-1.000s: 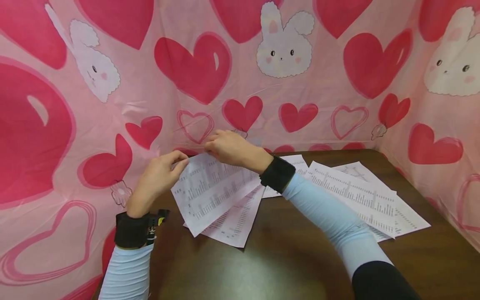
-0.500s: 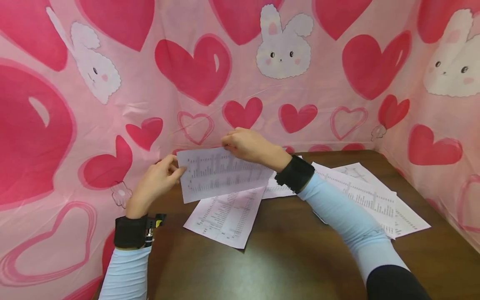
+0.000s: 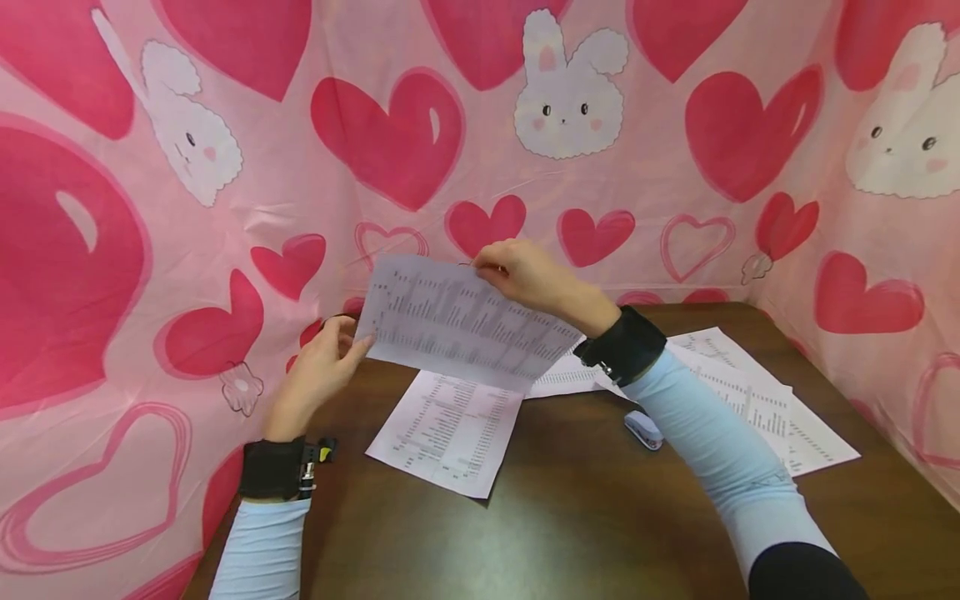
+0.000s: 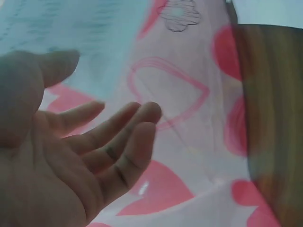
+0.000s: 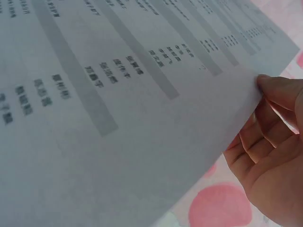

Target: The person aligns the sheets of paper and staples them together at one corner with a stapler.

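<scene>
My right hand [image 3: 501,268] pinches the top edge of a printed sheet [image 3: 465,321] and holds it up off the dark brown table [image 3: 585,517], tilted toward me. In the right wrist view the thumb of my right hand [image 5: 265,101] lies on the corner of the printed sheet [image 5: 118,94], with the other fingers behind it. At the sheet's lower left corner my left hand [image 3: 339,346] touches the edge with its fingertips. The left wrist view shows the left hand [image 4: 104,90] with relaxed, spread fingers that grip nothing.
A second printed sheet [image 3: 450,429] lies flat under the raised one. More sheets [image 3: 757,400] are spread at the right of the table. Near my right forearm sits a small pale stapler [image 3: 643,429]. Pink heart-and-bunny curtains [image 3: 225,208] close in the left, back and right.
The sheet has been lifted off the pile and moved up and to the right in my right hand. My left hand no longer grips it. The stapler has come into view.
</scene>
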Demonstrator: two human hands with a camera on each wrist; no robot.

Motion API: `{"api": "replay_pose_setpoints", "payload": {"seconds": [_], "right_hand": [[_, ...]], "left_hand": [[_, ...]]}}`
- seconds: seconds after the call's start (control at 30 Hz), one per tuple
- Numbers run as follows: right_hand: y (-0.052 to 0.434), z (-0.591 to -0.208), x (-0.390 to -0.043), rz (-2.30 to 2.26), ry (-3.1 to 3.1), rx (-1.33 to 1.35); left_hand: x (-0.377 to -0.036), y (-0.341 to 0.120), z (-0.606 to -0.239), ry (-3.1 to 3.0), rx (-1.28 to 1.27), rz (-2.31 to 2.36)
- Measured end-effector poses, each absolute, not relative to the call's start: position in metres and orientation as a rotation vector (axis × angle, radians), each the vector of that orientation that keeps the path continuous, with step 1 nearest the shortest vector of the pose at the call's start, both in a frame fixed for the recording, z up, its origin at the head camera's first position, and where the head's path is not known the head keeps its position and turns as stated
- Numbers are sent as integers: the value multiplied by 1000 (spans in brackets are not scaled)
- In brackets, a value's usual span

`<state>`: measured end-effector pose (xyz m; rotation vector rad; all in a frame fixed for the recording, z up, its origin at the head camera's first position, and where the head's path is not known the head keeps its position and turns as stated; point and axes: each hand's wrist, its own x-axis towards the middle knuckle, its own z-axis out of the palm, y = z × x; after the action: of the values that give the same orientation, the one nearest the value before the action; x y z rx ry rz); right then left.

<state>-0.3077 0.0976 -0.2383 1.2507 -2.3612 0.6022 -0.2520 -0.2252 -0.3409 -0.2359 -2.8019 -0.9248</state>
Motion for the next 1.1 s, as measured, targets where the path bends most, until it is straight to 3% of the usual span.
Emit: {"api": "replay_pose_setpoints", "payload": {"seconds": [0.3,0.6,1.1], "right_hand": [[118,-245,-309,819,-2267,1170],[139,-254,-309,869,-2319,1072],[175,-279,-300,1283,-2592,888]], "left_hand": [[-263,-217,-355,-2580,-140,-1166],[-274,-197,-342,-2139,-96,-1458],[-272,-179,-321,-2113,-191,-1397]]}}
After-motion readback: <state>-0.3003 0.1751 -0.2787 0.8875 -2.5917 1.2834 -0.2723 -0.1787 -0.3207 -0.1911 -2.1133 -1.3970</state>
